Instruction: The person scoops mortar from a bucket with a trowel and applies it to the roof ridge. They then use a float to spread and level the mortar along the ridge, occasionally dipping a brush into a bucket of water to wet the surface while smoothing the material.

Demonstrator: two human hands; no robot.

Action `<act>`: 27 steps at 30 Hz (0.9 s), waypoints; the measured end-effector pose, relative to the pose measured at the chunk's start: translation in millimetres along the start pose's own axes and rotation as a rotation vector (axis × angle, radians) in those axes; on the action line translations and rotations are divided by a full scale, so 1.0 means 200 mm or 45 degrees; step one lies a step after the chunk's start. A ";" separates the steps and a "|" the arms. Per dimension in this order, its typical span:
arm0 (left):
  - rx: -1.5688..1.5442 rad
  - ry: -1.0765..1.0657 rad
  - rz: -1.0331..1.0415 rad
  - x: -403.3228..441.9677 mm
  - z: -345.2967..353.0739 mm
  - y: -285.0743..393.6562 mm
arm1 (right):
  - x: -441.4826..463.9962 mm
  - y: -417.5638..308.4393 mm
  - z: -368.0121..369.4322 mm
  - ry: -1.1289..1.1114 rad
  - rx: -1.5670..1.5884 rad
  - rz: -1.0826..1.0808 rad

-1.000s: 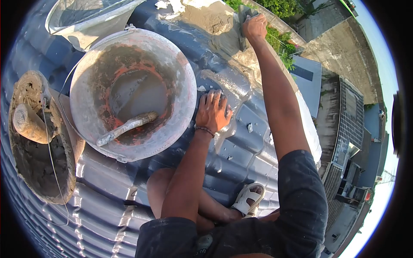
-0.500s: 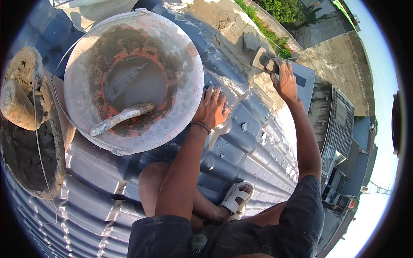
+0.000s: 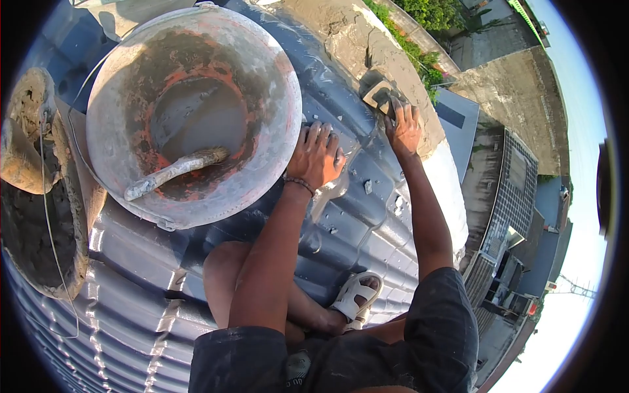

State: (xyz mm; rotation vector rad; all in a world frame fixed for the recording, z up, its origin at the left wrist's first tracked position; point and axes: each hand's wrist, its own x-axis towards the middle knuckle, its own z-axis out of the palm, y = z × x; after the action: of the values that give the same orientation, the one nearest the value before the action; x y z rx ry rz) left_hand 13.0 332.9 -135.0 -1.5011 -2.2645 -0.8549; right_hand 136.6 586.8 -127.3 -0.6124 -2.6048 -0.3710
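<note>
My right hand (image 3: pixel 403 134) is closed around the tan handle of a plastering trowel (image 3: pixel 379 95), which rests against the wet grey mortar (image 3: pixel 357 36) along the roof edge. Part of the trowel is hidden by my fingers. Flat on the dark roof tiles (image 3: pixel 347 226) lies my left hand (image 3: pixel 316 156), its fingers stretched out and holding nothing. It sits right beside the rim of a large mortar-stained bucket (image 3: pixel 275 144). Inside that bucket are grey watery liquid (image 3: pixel 196 114) and a brush (image 3: pixel 177 171) with a whitish handle, leaning against the wall.
At the left, a second container (image 3: pixel 78 249) holds dark mortar and a mud-caked rounded object (image 3: pixel 26 157). Mortar crumbs (image 3: pixel 368 187) lie on the glossy tiles. My sandalled foot (image 3: pixel 357 298) rests on the slope. Beyond the roof edge, lower buildings (image 3: pixel 517 170) and greenery show.
My right hand and the trowel have moved left and slightly down, nearer my left hand, along the mortar edge. The view has shifted a little; my left hand stays on the tiles.
</note>
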 end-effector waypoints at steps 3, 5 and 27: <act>-0.009 -0.021 -0.012 0.00 0.00 0.00 | 0.07 0.02 0.05 0.031 -0.056 -0.008; -0.014 -0.022 -0.011 0.01 -0.01 0.00 | 0.10 0.02 0.09 0.126 -0.108 -0.044; -0.027 0.058 -0.031 -0.01 0.03 0.00 | 0.11 0.08 -0.09 0.087 0.124 0.059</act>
State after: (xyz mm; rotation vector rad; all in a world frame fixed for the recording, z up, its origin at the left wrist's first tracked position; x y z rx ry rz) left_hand 14.8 335.3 -140.8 -1.4508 -2.2526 -0.9129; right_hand 133.3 601.7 -98.2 -0.6145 -2.5225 -0.2450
